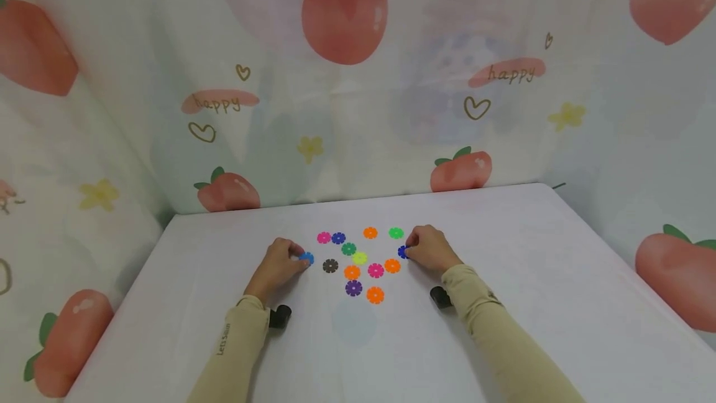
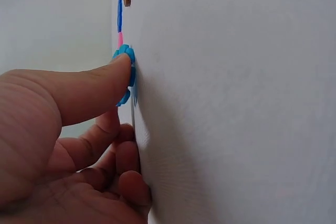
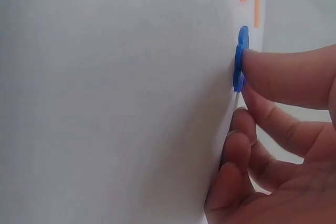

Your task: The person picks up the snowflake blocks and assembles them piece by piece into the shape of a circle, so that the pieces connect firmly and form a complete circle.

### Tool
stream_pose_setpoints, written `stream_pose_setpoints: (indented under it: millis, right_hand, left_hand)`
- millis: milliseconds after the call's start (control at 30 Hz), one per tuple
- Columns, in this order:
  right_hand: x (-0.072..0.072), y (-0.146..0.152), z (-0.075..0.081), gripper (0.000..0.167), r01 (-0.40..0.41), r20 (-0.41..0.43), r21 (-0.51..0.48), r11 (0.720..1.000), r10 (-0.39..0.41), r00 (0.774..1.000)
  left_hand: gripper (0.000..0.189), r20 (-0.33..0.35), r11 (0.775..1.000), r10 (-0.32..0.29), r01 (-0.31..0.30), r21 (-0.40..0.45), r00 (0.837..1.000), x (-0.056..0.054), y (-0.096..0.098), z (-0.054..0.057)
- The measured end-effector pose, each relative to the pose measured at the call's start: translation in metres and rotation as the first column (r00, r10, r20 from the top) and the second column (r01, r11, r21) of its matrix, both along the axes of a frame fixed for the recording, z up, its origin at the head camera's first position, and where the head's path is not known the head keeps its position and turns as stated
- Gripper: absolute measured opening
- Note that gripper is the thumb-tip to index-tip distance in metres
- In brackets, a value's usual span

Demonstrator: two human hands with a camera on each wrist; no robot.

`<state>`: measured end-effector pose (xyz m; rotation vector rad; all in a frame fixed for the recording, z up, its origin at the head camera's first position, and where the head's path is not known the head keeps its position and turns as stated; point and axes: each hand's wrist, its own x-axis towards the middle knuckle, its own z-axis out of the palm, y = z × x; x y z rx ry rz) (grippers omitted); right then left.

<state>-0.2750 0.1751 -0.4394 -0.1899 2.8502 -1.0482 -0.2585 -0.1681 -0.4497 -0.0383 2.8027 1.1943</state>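
Note:
My left hand (image 1: 278, 266) pinches a light blue notched, flower-shaped building disc (image 2: 124, 74) by its edge, low at the tabletop. The thumb (image 2: 94, 87) lies on the disc's face, the other fingers curled beneath. Across the group, my right hand (image 1: 432, 250) pinches a dark blue disc (image 3: 240, 59) between thumb and forefinger, close over the white cloth. Between the hands lie several flat discs, among them a brown disc (image 1: 330, 265), a purple disc (image 1: 353, 288), a yellow disc (image 1: 360, 258) and a bright green disc (image 1: 396, 232).
Orange discs, including a front one (image 1: 375, 295), and pink ones, including a middle one (image 1: 376, 270), lie in the same loose group. A white-covered table (image 1: 537, 303) runs back to a fruit-printed curtain (image 1: 358, 123). Black wrist cameras sit under both sleeves.

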Motion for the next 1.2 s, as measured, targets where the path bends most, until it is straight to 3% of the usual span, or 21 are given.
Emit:
stream_pose_setpoints:
  millis: [300, 667, 933, 1200]
  right_hand:
    - [0.005, -0.006, 0.006, 0.008, 0.015, 0.044, 0.021, 1.0, -0.016, 0.999]
    - [0.007, 0.004, 0.005, 0.011, 0.001, 0.003, -0.09, 0.996, -0.001, 1.0]
    - [0.014, 0.003, 0.016, 0.02, 0.039, 0.095, -0.329, 0.943, -0.008, 0.995]
    - [0.023, -0.015, 0.022, 0.017, 0.068, 0.141, -0.4, 0.914, -0.012, 0.99]
  left_hand:
    - [0.016, -0.007, 0.998, 0.021, -0.02, 0.065, 1.0, 0.006, -0.001, 0.001]
    - [0.014, -0.022, 0.988, 0.072, -0.069, 0.137, 0.997, 0.015, -0.005, 0.01]
    - [0.016, 0.006, 0.969, 0.063, -0.063, 0.239, 0.998, 0.021, 0.001, 0.018]
    - [0.017, 0.041, 0.977, 0.049, -0.056, 0.207, 0.998, 0.024, 0.026, 0.025]
